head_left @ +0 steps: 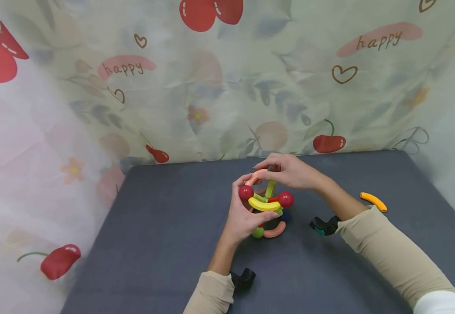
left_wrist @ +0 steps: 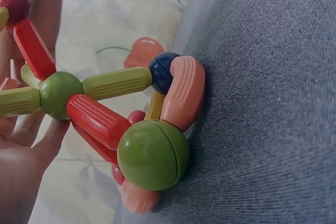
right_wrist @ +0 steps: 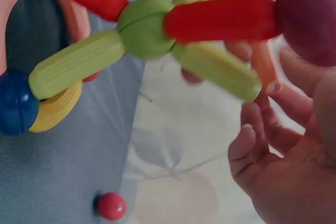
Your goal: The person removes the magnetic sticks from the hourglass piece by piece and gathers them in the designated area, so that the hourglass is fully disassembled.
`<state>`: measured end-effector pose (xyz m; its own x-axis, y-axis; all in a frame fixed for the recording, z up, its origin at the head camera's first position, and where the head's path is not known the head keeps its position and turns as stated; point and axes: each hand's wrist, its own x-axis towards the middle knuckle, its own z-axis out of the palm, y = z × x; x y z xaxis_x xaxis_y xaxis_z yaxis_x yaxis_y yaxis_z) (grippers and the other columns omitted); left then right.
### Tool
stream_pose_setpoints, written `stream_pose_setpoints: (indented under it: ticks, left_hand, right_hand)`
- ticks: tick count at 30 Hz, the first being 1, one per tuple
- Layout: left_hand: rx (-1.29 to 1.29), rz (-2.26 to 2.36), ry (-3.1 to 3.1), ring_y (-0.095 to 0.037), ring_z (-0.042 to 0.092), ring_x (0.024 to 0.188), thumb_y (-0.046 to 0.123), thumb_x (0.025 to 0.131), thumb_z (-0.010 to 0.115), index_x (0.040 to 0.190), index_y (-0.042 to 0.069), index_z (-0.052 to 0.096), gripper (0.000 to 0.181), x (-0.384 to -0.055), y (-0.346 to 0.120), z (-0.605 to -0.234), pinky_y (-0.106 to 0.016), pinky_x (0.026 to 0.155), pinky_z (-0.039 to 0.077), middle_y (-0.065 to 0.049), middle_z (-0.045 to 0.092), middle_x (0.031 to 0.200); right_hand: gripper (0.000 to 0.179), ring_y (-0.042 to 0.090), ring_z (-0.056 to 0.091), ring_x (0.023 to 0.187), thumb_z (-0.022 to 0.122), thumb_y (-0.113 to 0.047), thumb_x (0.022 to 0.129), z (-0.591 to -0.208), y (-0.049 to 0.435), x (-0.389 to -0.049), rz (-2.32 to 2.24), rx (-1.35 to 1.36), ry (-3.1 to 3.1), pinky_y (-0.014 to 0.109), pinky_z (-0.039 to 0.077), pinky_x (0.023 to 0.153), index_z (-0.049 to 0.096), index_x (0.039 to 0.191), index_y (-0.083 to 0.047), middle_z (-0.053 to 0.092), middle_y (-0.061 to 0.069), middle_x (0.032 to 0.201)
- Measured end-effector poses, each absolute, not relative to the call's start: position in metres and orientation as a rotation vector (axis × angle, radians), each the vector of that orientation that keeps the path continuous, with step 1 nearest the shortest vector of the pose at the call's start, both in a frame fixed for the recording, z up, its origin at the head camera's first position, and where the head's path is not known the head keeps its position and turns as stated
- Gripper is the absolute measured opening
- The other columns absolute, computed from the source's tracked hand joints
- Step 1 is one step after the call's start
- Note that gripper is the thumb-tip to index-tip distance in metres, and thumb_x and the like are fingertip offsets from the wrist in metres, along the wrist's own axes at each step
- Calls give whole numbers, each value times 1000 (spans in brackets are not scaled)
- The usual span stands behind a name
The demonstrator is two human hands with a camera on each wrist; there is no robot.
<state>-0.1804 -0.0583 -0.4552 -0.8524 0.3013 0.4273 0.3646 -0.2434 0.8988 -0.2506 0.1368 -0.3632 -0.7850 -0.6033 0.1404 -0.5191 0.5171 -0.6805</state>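
My left hand (head_left: 241,216) grips a magnetic stick-and-ball model (head_left: 264,205) from its left side, thumb low in front and fingers high. The model's base rests on the table, with a green ball (left_wrist: 152,155), a blue ball (left_wrist: 163,72) and salmon curved sticks (left_wrist: 185,92). Red and yellow-green straight sticks (right_wrist: 79,64) meet at a middle green ball (right_wrist: 146,27). Dark red balls (head_left: 286,199) and a yellow curved stick sit higher up. At the top, my right hand (head_left: 292,172) pinches a salmon curved stick (head_left: 255,176), whose other end is by my left fingers.
An orange curved stick (head_left: 373,202) lies on the grey table (head_left: 164,235) to the right, beyond my right forearm. A loose red ball (right_wrist: 111,206) rests near the table's far edge. Patterned curtain (head_left: 227,87) hangs behind. Black wrist cameras (head_left: 244,279) sit under both wrists.
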Motion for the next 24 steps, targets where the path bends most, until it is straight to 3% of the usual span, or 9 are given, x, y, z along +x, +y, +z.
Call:
stream_pose_setpoints:
  ticks: [5, 8, 12, 17, 24]
  left_hand:
    - [-862, -2287, -1897, -43, 58, 130, 24, 80, 87, 142, 9, 27, 88, -180, -58, -457, -42, 101, 56, -13, 45, 146]
    - [-877, -2276, -1880, -45, 57, 132, 24, 80, 87, 137, 5, 28, 84, -180, -57, -457, -44, 102, 55, -15, 46, 144]
    - [-875, -2272, -1888, -42, 54, 137, 25, 80, 87, 138, 7, 28, 84, -179, -58, -457, -48, 105, 53, -13, 45, 147]
    - [-886, -2278, -1913, -40, 52, 140, 21, 81, 87, 142, 7, 25, 87, -178, -59, -455, -49, 105, 52, -14, 44, 149]
    - [-861, -2273, -1921, -40, 52, 139, 14, 81, 86, 141, 8, 26, 85, -178, -62, -456, -44, 104, 55, -16, 45, 149]
  right_hand:
    - [22, 14, 46, 75, 72, -25, 95, -360, 130, -243, -1011, -1108, 2776, 27, 42, 63, 78, 116, -18, 61, -1, 91]
    - [20, 17, 45, 75, 71, -25, 97, -357, 132, -243, -1055, -1030, 2847, 30, 41, 62, 78, 114, -18, 59, 2, 88]
    - [24, 19, 53, 81, 69, -31, 98, -352, 146, -249, -1128, -838, 2887, 33, 46, 66, 77, 116, -17, 65, 5, 91]
    - [33, 22, 63, 87, 68, -38, 98, -360, 186, -248, -1132, -563, 2972, 34, 50, 72, 73, 119, -13, 72, 7, 99]
    - [49, 31, 64, 93, 63, -45, 100, -394, 269, -237, -877, -272, 3092, 40, 50, 75, 70, 118, 0, 72, 19, 104]
